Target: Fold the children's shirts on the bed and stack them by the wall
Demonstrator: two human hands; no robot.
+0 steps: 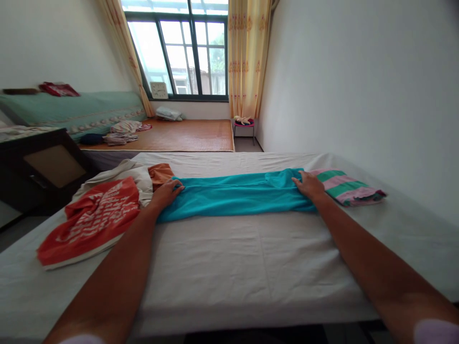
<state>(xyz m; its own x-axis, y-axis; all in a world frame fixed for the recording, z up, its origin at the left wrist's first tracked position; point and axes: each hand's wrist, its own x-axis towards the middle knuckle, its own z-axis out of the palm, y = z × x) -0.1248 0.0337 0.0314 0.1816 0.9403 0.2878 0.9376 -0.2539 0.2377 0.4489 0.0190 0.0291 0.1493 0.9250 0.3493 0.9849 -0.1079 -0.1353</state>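
Note:
A teal garment (233,193), folded lengthwise into a long strip, lies across the light bed sheet in front of me. My left hand (167,193) rests on its left end, fingers stretched over the fabric. At the other end, near a bunched part, my right hand (311,185) lies on the cloth with fingers apart. Just right of that hand is a folded pink and green striped garment (347,186). To the left of my left hand are a red garment with white lettering (96,220), a beige cloth (124,174) and a rust-coloured cloth (160,175).
The sheeted bed (222,277) runs up to the white wall on the right. Beyond it lies a brown mat (190,136) with folded clothes (122,137). A dark cabinet (46,162) stands left, a small stool (244,123) by the curtain.

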